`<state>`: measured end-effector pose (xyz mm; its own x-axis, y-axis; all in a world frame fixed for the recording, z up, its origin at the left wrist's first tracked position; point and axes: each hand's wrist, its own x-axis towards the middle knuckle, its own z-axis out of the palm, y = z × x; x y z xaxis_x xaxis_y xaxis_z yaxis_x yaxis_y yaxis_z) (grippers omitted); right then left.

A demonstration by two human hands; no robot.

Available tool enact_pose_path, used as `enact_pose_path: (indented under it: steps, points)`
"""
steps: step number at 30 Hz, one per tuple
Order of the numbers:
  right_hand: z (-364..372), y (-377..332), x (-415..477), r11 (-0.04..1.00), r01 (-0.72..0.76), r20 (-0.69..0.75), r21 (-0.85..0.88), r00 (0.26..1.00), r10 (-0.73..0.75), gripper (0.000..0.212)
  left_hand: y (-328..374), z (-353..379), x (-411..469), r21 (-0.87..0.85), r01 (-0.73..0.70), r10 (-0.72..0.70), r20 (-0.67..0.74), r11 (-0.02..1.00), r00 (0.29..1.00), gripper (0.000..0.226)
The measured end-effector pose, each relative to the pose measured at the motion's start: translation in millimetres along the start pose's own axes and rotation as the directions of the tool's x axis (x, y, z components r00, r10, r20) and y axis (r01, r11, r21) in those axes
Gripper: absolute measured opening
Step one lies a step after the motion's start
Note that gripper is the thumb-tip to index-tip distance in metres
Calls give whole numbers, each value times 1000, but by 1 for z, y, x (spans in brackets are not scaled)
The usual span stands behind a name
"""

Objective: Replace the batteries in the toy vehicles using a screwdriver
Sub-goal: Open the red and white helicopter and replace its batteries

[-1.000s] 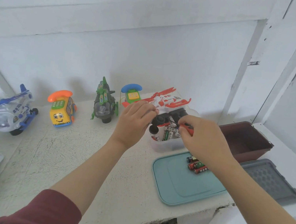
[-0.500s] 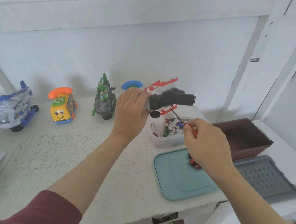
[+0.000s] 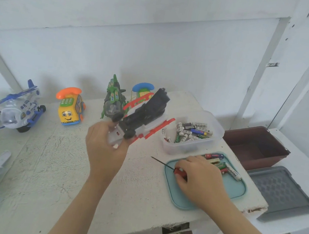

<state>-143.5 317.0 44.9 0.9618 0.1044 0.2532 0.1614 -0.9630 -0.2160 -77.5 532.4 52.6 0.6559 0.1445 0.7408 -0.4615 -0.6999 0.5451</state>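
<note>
The left hand (image 3: 104,149) grips the red, white and black toy vehicle (image 3: 144,115) by its near end and holds it clear of the counter (image 3: 61,173), dark underside turned up. The right hand (image 3: 199,175) is curled round the red handle of the screwdriver (image 3: 166,165) and sits low over the teal lid (image 3: 234,191), shaft pointing far-left, just beside 4 or 5 batteries (image 3: 222,164) lying on the lid.

The step appears to be parking the tool or fetching a cell; whether the compartment cover is off cannot be told.

1. Keep the underside level and facing up, so that no screw or cover can drop out.
2. Lay the screwdriver flat on the lid, inside its rim, to stop it rolling.
3. Take cells from 1 source only: the lid or the clear tub (image 3: 219,135) beyond it. Fresh and spent cells may be separated.
</note>
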Motion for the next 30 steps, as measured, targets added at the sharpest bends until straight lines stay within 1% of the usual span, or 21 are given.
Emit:
enact_pose_path:
  steps: [3, 6, 9, 10, 12, 13, 14, 15, 18, 22, 24, 26, 28, 30]
  points:
    - [7, 2, -1, 1000, 11, -41, 23, 999, -10, 9, -4, -16, -24, -32, 83, -82, 8, 996, 997, 43]
    - [2, 9, 2, 996, -18, -70, 82, 997, 24, 11, -10, -27, -43, -59, 113, -109, 66, 992, 992, 42]
    - [-10, 24, 9, 999, -7, -104, -46, 995, 2, 36, -13, -35, -56, -130, 146, -129, 129, 981, 983, 42]
    - [-17, 27, 10, 996, -2, -75, -86, 997, -5, 39, -13, -37, -59, -151, 155, -134, 141, 976, 981, 41]
    - [-30, 34, 11, 986, 25, 41, -163, 999, -18, 29, -14, -39, -62, -180, 162, -136, 151, 970, 979, 40]
    - [-34, 40, 11, 982, 22, 99, -185, 995, -3, 25, -14, -40, -63, -189, 156, -128, 152, 969, 980, 39]
    - [-38, 44, 10, 976, 8, 178, -219, 984, 32, 25, -15, -40, -64, -194, 141, -112, 151, 971, 982, 39]
    - [-39, 46, 10, 973, 4, 217, -233, 975, 48, 28, -15, -40, -64, -197, 118, -89, 150, 973, 985, 38]
    - [-42, 49, 8, 970, -8, 251, -241, 966, 70, 35, -14, -40, -62, -192, 50, -19, 158, 980, 987, 39]
    - [-42, 52, 10, 970, 15, 272, -245, 961, 54, 36, -16, -39, -57, -174, -16, 44, 158, 985, 986, 44]
    - [-42, 53, 11, 976, 30, 263, -216, 964, 29, 33, -17, -38, -56, -147, -55, 78, 152, 988, 985, 45]
    - [-46, 51, 10, 994, 15, 203, -110, 979, 8, 30, -17, -36, -55, -124, -82, 101, 151, 989, 983, 46]
    - [-53, 45, 9, 995, 15, 71, 102, 997, -22, 31, -17, -35, -54, -118, -107, 124, 143, 987, 982, 44]
    - [-66, 31, 8, 959, 97, -80, 266, 994, -78, 28, -18, -34, -54, -133, -127, 145, 136, 983, 980, 42]
